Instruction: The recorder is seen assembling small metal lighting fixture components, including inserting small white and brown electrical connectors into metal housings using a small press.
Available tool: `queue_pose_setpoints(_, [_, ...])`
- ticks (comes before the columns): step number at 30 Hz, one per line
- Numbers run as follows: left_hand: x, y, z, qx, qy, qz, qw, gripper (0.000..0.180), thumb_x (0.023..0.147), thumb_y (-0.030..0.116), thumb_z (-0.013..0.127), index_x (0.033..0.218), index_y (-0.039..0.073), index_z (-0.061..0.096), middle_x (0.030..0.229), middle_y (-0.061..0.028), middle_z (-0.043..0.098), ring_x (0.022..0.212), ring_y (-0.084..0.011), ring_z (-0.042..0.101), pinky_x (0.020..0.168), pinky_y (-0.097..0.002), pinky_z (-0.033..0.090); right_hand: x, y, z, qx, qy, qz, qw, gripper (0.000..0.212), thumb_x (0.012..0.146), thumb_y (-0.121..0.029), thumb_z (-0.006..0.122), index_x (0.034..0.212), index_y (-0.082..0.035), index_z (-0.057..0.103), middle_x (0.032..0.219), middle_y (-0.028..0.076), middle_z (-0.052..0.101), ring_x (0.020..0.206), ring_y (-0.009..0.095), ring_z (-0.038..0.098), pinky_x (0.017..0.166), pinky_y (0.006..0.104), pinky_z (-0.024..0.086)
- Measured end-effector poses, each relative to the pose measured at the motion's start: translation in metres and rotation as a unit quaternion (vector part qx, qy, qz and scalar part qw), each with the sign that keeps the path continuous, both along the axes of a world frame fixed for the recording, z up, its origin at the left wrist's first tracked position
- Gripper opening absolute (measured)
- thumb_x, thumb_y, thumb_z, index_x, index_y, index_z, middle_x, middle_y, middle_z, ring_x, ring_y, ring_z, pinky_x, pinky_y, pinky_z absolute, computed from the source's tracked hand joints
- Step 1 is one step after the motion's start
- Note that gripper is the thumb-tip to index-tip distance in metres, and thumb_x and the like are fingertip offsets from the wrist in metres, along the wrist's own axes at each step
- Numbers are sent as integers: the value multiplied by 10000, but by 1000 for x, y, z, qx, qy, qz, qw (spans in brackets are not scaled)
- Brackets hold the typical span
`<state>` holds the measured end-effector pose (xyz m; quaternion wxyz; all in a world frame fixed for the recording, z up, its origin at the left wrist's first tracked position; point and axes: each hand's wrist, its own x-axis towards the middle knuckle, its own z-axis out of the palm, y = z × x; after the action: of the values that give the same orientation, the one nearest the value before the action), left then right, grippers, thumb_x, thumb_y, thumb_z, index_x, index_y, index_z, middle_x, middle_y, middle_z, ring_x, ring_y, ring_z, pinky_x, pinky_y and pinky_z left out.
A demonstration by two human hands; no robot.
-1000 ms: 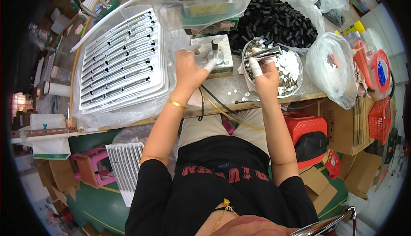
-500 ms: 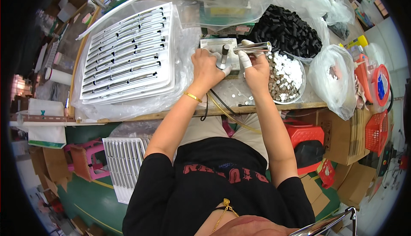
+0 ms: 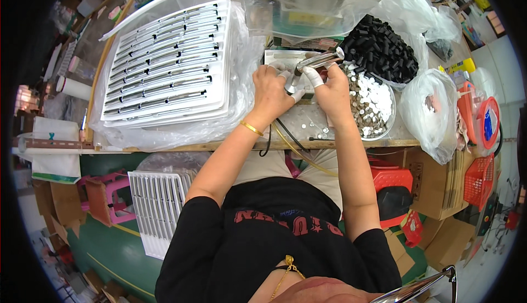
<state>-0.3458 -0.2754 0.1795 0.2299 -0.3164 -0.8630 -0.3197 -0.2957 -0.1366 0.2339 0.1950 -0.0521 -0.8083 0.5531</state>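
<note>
My right hand (image 3: 334,91) is closed around a few shiny metal tubes (image 3: 323,59), tilted with their round ends up to the right. White covers wrap its thumb and some fingertips. Beside it, at a small pale metal block (image 3: 275,57), my left hand (image 3: 269,93) has its fingers curled and thumb stretched toward the right hand. What the left fingers pinch is small and partly hidden. Near my right wrist stands a clear bowl of small silvery discs (image 3: 369,108). Behind that lies a heap of short black cylinders (image 3: 379,50).
To the left, stacked white trays (image 3: 222,108) hold rows of shiny rods on plastic sheeting. A clear plastic cover (image 3: 307,6) hangs over the bench behind the block. A knotted plastic bag (image 3: 431,108) sits at the right edge. Loose discs and a black cable lie near the front edge.
The tubes in my right hand have tipped and moved left over the block, hiding the dark-topped post seen earlier. Both hands are now closer together.
</note>
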Motion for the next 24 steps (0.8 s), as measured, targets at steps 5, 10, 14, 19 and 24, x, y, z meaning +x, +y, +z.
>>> queue_pose_setpoints(5, [3, 3, 0, 27, 6, -11, 1000, 306, 606, 245, 764, 820, 40, 687, 988, -127, 584, 970, -319, 473, 852, -440, 343, -1, 4, 14, 175, 123, 59, 975, 217, 745, -50, 660, 958, -38, 619, 862, 141, 590, 777, 324, 567, 687, 397, 466])
queue_pose_setpoints(10, [7, -3, 0, 53, 20, -18, 998, 342, 623, 245, 746, 885, 34, 681, 1001, -146, 578, 978, -325, 463, 871, -445, 326, -3, 3, 4, 310, 22, 86, 946, 220, 761, -74, 644, 970, -16, 606, 855, 170, 579, 838, 357, 567, 724, 423, 456])
queue_pose_setpoints(14, [-10, 6, -5, -2, -5, 12, 1000, 320, 607, 198, 716, 868, 17, 680, 970, -147, 562, 965, -329, 456, 858, -441, 330, -19, 6, -26, 266, -4, 31, 963, 336, 779, -129, 675, 1076, 8, 600, 985, 182, 594, 917, 361, 572, 791, 402, 461])
queue_pose_setpoints(19, [-22, 9, 1, -82, -37, 55, 994, 279, 612, 203, 713, 794, -4, 676, 955, -148, 549, 959, -325, 448, 849, -436, 339, -16, 2, -21, 241, 35, 4, 970, 408, 784, -165, 696, 1158, -34, 598, 1122, 181, 575, 1029, 335, 571, 855, 375, 474])
queue_pose_setpoints(24, [-23, 9, -5, -8, -7, 45, 999, 353, 626, 294, 745, 727, -35, 666, 895, -169, 537, 952, -336, 435, 853, -446, 315, 11, 19, -22, 172, 4, -47, 984, 365, 781, -80, 684, 1136, -42, 612, 1057, 105, 596, 817, 195, 573, 756, 305, 471])
